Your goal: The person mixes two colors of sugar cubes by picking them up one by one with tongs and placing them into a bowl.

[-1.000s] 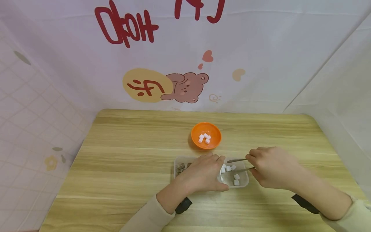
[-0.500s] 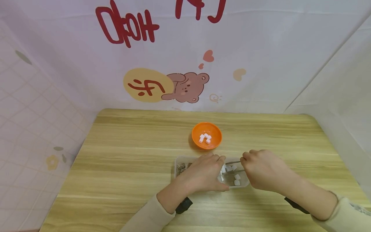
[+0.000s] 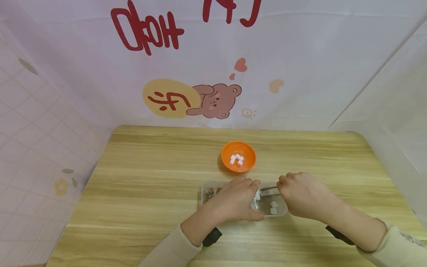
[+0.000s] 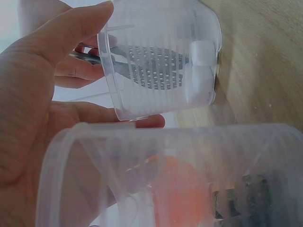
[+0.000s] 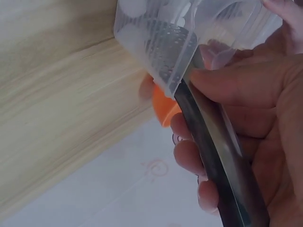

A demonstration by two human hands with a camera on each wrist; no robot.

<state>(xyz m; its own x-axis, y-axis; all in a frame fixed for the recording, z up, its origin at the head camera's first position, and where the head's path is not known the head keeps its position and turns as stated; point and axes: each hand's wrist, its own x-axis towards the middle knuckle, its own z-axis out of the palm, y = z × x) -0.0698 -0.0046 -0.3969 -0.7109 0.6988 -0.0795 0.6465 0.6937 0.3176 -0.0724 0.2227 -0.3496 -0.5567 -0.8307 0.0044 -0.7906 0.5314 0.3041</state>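
My left hand (image 3: 235, 200) grips a clear plastic box (image 3: 281, 211) across its middle, thumb at the near side and fingers at the far side. Several white cubes (image 3: 273, 207) lie in the box's right part; dark brownish cubes (image 3: 209, 192) are in its left part. My right hand (image 3: 305, 194) holds metal tongs (image 5: 206, 137), whose perforated heads (image 4: 156, 71) reach into the right part among the cubes. Whether a cube sits between the heads I cannot tell. Beyond the box stands an orange bowl (image 3: 227, 150) with several white cubes in it.
The box and bowl stand on a wood-grain table (image 3: 150, 167). A white printed cloth (image 3: 300, 48) hangs behind the table's back edge, and more pale cloth flanks both sides.
My right hand has moved left toward the box, carrying the tongs further in. The tongs' arms have come closer together. My left hand keeps its place on the box.
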